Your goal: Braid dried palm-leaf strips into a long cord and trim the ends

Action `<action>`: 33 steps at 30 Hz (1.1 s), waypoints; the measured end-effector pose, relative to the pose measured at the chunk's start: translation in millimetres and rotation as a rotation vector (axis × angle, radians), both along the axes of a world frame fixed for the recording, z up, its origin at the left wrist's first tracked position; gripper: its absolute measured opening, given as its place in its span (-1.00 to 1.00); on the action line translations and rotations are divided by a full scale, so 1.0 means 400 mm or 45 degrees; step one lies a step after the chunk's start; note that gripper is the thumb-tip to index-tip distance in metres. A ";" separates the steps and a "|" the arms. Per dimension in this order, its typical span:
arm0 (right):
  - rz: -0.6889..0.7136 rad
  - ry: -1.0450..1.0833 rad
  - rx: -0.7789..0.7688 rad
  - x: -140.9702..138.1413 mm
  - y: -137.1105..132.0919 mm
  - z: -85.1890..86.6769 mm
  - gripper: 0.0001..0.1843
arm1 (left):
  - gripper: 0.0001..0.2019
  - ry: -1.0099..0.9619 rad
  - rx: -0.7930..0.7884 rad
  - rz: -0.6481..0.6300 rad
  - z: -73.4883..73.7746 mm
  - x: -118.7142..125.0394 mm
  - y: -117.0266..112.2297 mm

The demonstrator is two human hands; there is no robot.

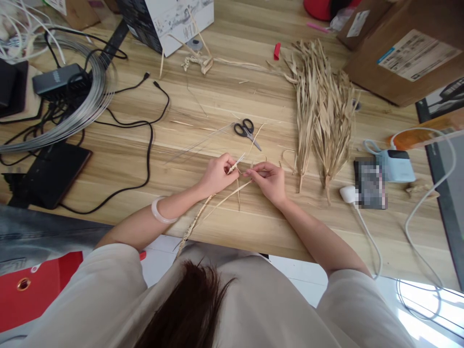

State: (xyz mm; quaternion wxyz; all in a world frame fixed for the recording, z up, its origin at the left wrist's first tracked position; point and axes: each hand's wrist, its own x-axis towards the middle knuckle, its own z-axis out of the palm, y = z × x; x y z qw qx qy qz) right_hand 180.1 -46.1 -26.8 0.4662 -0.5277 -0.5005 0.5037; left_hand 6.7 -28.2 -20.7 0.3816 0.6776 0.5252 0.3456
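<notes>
My left hand [222, 172] is closed around the end of a braided straw cord [189, 228], with thin pale wire ends sticking out above the fingers. The cord runs down from this hand over the table's front edge towards my lap. My right hand [268, 180] pinches a thin straw strand between thumb and fingertips, just right of the left hand. A loose flat straw strip [226, 197] trails below both hands. Beyond them lie black-handled scissors [248, 132], partly open, blades pointing towards the right hand.
Two bundles of dried straw leaves [319, 116] lie at the right, near a cardboard box [406, 48]. Coiled wire [92, 104], black cables and a power strip [61, 79] crowd the left. A white box [181, 21] stands behind; a blue charger [397, 165] sits far right.
</notes>
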 end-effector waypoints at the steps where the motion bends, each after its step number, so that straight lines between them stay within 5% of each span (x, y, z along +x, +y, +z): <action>1: 0.002 0.012 0.013 0.000 -0.001 -0.002 -0.75 | -0.88 -0.003 -0.005 0.007 0.000 0.000 0.001; 33: 0.027 -0.117 0.168 0.014 0.004 -0.043 -0.73 | -0.83 -0.129 -0.107 0.037 0.014 0.008 -0.015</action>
